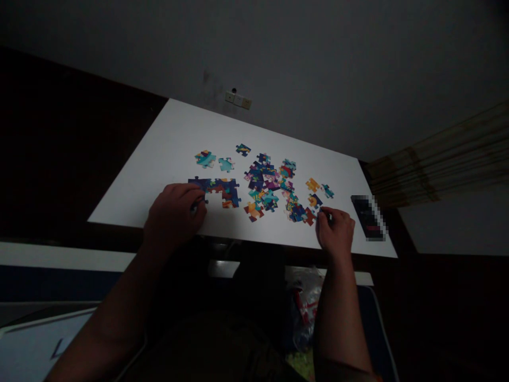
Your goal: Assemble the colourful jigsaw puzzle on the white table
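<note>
On the white table, a joined section of dark blue jigsaw puzzle (pixel 228 187) has a gap on its near side. My left hand (pixel 175 212) rests over the section's left end, fingers curled down and covering part of it. Whatever those fingers hold, if anything, is hidden. To the right lies a heap of loose colourful puzzle pieces (pixel 262 178). At the near right edge of the loose pieces, my right hand (pixel 338 228) has its fingertips pinched together beside a reddish-brown puzzle piece (pixel 308 216). Dim light keeps me from making out what is in that pinch.
Two teal puzzle clusters (pixel 205 159) (pixel 226 164) and a single piece (pixel 243 149) lie farther back. An orange piece (pixel 312 184) sits to the right. A dark, partly pixelated flat object (pixel 366 217) is near the table's right end. Behind stands a wall with sockets (pixel 238 100); a plastic bag (pixel 306 302) is below.
</note>
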Demonstrator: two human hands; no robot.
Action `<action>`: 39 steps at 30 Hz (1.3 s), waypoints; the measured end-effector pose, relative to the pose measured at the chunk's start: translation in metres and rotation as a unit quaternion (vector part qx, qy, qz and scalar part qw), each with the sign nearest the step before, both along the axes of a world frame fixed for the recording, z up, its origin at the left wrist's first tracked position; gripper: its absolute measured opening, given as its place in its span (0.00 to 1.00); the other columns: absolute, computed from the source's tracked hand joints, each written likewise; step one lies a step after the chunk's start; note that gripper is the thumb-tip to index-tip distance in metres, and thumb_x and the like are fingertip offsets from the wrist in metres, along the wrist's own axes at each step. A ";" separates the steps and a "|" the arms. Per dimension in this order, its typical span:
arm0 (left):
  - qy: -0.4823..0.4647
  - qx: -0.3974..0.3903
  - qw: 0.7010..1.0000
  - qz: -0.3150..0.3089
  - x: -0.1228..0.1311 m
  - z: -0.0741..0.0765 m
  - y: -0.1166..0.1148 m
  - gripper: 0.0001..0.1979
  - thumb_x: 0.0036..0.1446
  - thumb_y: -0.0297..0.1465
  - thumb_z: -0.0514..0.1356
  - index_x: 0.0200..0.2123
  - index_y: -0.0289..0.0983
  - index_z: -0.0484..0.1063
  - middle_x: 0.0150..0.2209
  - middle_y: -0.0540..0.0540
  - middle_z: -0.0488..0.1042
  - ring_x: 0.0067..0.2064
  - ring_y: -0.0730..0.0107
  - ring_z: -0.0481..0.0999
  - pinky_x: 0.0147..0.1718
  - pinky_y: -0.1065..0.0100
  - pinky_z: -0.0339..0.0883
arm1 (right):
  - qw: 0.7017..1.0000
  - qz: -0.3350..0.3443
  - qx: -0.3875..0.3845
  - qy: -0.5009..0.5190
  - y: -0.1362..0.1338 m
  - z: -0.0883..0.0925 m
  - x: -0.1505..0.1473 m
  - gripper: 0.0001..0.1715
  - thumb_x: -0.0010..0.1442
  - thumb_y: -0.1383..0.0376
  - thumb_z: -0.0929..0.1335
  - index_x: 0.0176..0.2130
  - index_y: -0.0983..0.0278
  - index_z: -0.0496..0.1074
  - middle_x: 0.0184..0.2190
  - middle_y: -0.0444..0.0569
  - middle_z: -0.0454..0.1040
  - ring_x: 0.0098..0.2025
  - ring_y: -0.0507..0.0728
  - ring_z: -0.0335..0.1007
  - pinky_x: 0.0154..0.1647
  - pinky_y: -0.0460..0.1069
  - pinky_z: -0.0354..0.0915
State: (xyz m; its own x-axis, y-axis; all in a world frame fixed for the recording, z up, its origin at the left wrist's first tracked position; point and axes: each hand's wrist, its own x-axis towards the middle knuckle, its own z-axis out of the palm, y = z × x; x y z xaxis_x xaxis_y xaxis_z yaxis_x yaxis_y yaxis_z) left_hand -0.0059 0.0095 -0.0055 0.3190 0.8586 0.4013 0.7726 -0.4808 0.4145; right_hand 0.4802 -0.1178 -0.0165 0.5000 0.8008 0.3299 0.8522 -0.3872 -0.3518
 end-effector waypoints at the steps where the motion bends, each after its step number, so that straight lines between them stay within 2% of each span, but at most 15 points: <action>1: 0.001 0.001 1.000 0.000 0.000 -0.001 0.000 0.16 0.80 0.37 0.63 0.55 0.45 0.92 0.61 0.38 0.95 0.65 0.40 0.91 0.69 0.40 0.87 | 1.000 0.000 0.000 -0.001 0.000 0.000 0.000 0.27 0.74 0.50 0.67 0.55 0.60 0.90 0.58 0.68 0.89 0.69 0.77 0.79 0.79 0.74 0.70; 11: -0.003 0.000 1.000 -0.004 -0.001 -0.002 0.001 0.15 0.78 0.37 0.65 0.55 0.44 0.93 0.61 0.37 0.94 0.64 0.39 0.91 0.69 0.39 0.87 | 1.000 -0.001 -0.004 0.002 0.001 0.006 -0.006 0.24 0.73 0.52 0.67 0.54 0.59 0.90 0.56 0.66 0.90 0.67 0.77 0.79 0.76 0.73 0.70; 23: -0.006 0.016 1.000 -0.003 0.002 -0.002 0.001 0.17 0.80 0.37 0.62 0.54 0.42 0.93 0.60 0.35 0.94 0.63 0.37 0.91 0.68 0.36 0.88 | 1.000 0.002 -0.009 0.001 0.001 0.003 -0.003 0.30 0.75 0.49 0.66 0.57 0.63 0.90 0.59 0.69 0.90 0.71 0.77 0.79 0.81 0.73 0.69; 33: 0.001 0.004 1.000 0.000 0.002 0.002 0.001 0.16 0.78 0.38 0.63 0.54 0.45 0.93 0.60 0.37 0.95 0.63 0.38 0.91 0.67 0.36 0.88 | 1.000 -0.012 -0.003 0.016 0.001 0.011 -0.012 0.24 0.73 0.52 0.68 0.54 0.59 0.89 0.58 0.66 0.88 0.67 0.77 0.77 0.75 0.73 0.71; 39: 0.001 -0.006 1.000 0.002 0.002 0.003 0.001 0.16 0.76 0.38 0.64 0.54 0.45 0.93 0.60 0.37 0.95 0.64 0.38 0.91 0.68 0.37 0.87 | 1.000 -0.007 -0.008 0.016 0.003 0.013 -0.012 0.23 0.72 0.52 0.68 0.53 0.59 0.89 0.56 0.66 0.88 0.67 0.76 0.77 0.77 0.73 0.69</action>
